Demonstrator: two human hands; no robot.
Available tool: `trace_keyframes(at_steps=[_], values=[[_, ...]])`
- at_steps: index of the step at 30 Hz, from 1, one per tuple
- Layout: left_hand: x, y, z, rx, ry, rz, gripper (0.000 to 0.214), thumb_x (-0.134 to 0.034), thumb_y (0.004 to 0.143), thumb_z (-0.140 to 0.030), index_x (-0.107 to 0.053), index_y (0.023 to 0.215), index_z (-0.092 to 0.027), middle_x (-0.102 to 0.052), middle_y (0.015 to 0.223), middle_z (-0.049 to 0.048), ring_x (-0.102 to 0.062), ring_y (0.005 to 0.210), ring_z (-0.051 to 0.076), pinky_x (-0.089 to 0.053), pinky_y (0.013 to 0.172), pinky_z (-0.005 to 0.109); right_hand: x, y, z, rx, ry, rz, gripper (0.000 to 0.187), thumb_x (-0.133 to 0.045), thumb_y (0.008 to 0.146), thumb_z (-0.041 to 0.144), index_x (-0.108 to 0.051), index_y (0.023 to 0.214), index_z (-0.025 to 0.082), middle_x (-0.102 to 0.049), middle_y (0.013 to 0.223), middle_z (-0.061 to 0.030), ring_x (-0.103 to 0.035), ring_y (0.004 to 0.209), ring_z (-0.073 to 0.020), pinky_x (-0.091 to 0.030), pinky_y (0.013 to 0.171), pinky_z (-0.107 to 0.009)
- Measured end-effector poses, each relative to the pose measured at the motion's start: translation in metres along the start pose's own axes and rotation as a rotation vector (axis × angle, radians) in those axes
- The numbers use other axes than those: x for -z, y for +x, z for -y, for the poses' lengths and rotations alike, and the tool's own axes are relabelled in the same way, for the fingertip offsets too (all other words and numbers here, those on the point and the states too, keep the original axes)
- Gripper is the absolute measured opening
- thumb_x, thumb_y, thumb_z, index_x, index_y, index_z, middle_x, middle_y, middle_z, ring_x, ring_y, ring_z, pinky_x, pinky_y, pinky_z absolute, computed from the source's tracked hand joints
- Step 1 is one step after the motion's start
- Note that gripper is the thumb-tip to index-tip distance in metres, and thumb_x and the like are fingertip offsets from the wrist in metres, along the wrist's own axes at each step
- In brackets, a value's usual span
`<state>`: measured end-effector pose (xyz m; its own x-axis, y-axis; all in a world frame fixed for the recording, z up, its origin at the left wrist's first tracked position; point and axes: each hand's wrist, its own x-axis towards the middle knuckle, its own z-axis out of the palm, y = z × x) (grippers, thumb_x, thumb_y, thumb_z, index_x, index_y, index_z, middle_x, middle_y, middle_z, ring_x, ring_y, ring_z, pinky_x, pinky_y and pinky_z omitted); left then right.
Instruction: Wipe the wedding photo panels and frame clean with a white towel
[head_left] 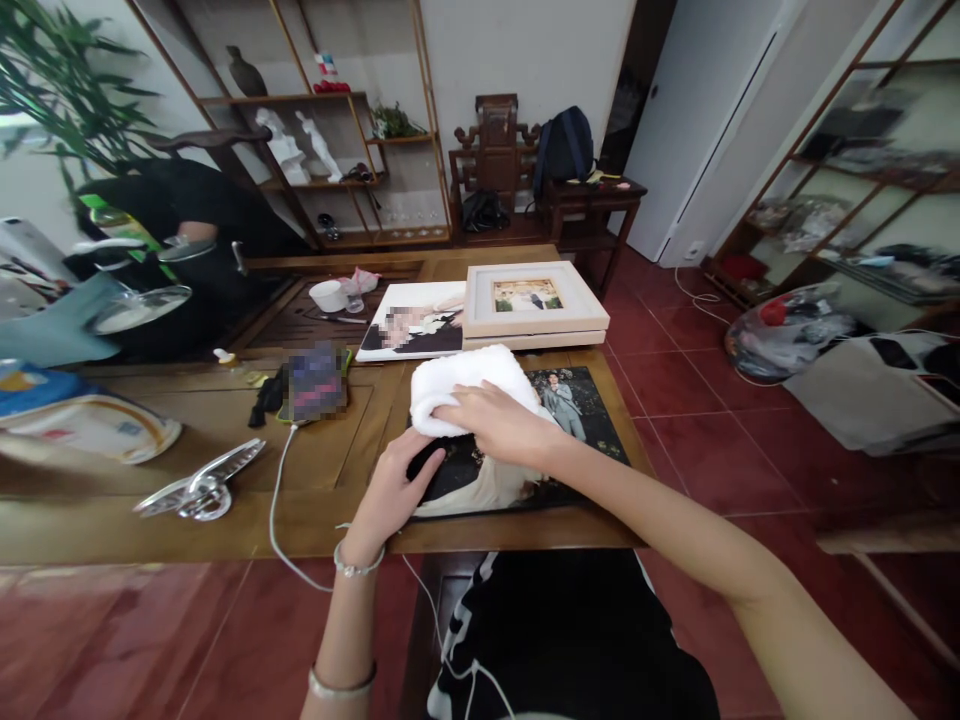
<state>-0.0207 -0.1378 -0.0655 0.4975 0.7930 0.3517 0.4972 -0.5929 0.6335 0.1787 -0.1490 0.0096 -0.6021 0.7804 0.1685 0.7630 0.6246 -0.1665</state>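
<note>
A folded white towel point(469, 380) lies over the upper part of a large dark photo panel point(600, 410). My right hand point(495, 420) grips the towel, its fingertips tucked into the fold. On the panel's left edge rests my left hand point(394, 485), thumb spread away from the fingers, close to the towel's lower corner. The panel shows a person in a grey suit and a pale gown; the towel and my right arm hide part of it. Just beyond sit a pale picture frame point(536, 310) with a small photo and a white-edged photo print point(409, 325).
Left on the wooden table point(352, 525) are a silver metal ornament point(202, 485), a dark pouch-like object point(315, 383) beside a white cable point(277, 500), and a tissue pack point(82, 410). A person in black point(225, 200) sits across. A chair point(495, 150) stands behind.
</note>
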Motion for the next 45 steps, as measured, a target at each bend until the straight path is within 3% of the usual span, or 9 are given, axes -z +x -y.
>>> trace_keyframes(at_steps=[5,10,14,17,20,25,30,39,45], values=[[0.003,0.003,-0.008,-0.035,-0.068,0.037,0.038,-0.048,0.093,-0.033,-0.056,0.130,-0.025,-0.057,0.136,0.0054,-0.046,0.131,0.024,-0.035,0.111,0.048,0.014,-0.045,-0.020,-0.165,-0.002,0.043,0.059,-0.039,0.070,-0.009,-0.058,0.118,0.018,-0.061,0.118,-0.0143,-0.049,0.122,-0.0281,-0.039,0.096,-0.043],[0.004,0.003,-0.010,-0.045,-0.082,0.029,0.038,-0.050,0.093,-0.031,-0.056,0.129,-0.024,-0.057,0.135,0.0050,-0.045,0.132,0.022,-0.034,0.112,0.046,0.025,-0.096,-0.041,-0.322,0.001,0.050,0.062,-0.039,0.063,-0.010,-0.061,0.116,0.013,-0.057,0.129,-0.0175,-0.041,0.132,-0.0292,-0.035,0.104,-0.048],[0.003,0.003,-0.008,-0.047,-0.080,0.023,0.038,-0.051,0.093,-0.031,-0.056,0.129,-0.023,-0.057,0.135,0.0054,-0.046,0.131,0.022,-0.034,0.113,0.044,0.022,-0.122,-0.046,-0.355,-0.016,0.035,0.068,-0.035,0.059,-0.011,-0.059,0.119,0.012,-0.051,0.137,-0.0189,-0.033,0.138,-0.0285,-0.029,0.110,-0.052],[0.002,0.003,-0.007,-0.045,-0.078,0.023,0.038,-0.050,0.093,-0.031,-0.056,0.129,-0.023,-0.057,0.135,0.0054,-0.046,0.131,0.022,-0.033,0.113,0.044,0.017,-0.138,-0.028,-0.326,-0.014,0.043,0.070,-0.033,0.057,-0.012,-0.061,0.116,0.014,-0.042,0.146,-0.0149,-0.023,0.142,-0.0275,-0.023,0.113,-0.055],[0.002,0.003,-0.007,-0.053,-0.078,0.025,0.038,-0.050,0.093,-0.031,-0.056,0.129,-0.023,-0.057,0.135,0.0053,-0.046,0.131,0.022,-0.033,0.113,0.045,0.016,-0.155,0.007,-0.296,0.018,0.088,0.069,-0.033,0.057,-0.012,-0.063,0.111,0.017,-0.036,0.151,-0.0088,-0.014,0.144,-0.0268,-0.020,0.114,-0.058],[0.002,0.003,-0.008,-0.047,-0.076,0.029,0.038,-0.050,0.093,-0.031,-0.056,0.130,-0.023,-0.056,0.136,0.0054,-0.045,0.132,0.022,-0.033,0.113,0.044,0.024,-0.180,0.055,-0.233,0.091,0.184,0.064,-0.033,0.057,-0.011,-0.065,0.101,0.023,-0.034,0.152,-0.0008,-0.014,0.144,-0.0234,-0.020,0.116,-0.055],[0.003,0.003,-0.007,-0.045,-0.072,0.036,0.038,-0.050,0.093,-0.031,-0.056,0.129,-0.021,-0.056,0.136,0.0064,-0.045,0.132,0.022,-0.033,0.113,0.045,0.031,-0.175,0.051,-0.188,0.105,0.211,0.064,-0.035,0.054,-0.010,-0.064,0.101,0.020,-0.034,0.152,-0.0018,-0.019,0.143,-0.0228,-0.021,0.116,-0.053],[0.004,0.002,-0.008,-0.046,-0.075,0.034,0.038,-0.051,0.093,-0.030,-0.056,0.130,-0.022,-0.057,0.136,0.0052,-0.046,0.131,0.021,-0.033,0.113,0.042,0.015,-0.119,-0.039,-0.225,0.014,-0.012,0.064,-0.041,0.058,-0.008,-0.064,0.112,0.016,-0.044,0.145,-0.0133,-0.031,0.139,-0.0274,-0.024,0.113,-0.055],[0.004,0.002,-0.009,-0.044,-0.081,0.026,0.038,-0.051,0.093,-0.031,-0.056,0.129,-0.022,-0.057,0.135,0.0056,-0.046,0.131,0.022,-0.034,0.113,0.043,0.003,-0.101,-0.064,-0.216,-0.008,-0.082,0.042,-0.054,0.073,0.005,-0.064,0.111,0.018,-0.042,0.147,-0.0107,-0.026,0.140,-0.0315,-0.017,0.111,-0.063]])
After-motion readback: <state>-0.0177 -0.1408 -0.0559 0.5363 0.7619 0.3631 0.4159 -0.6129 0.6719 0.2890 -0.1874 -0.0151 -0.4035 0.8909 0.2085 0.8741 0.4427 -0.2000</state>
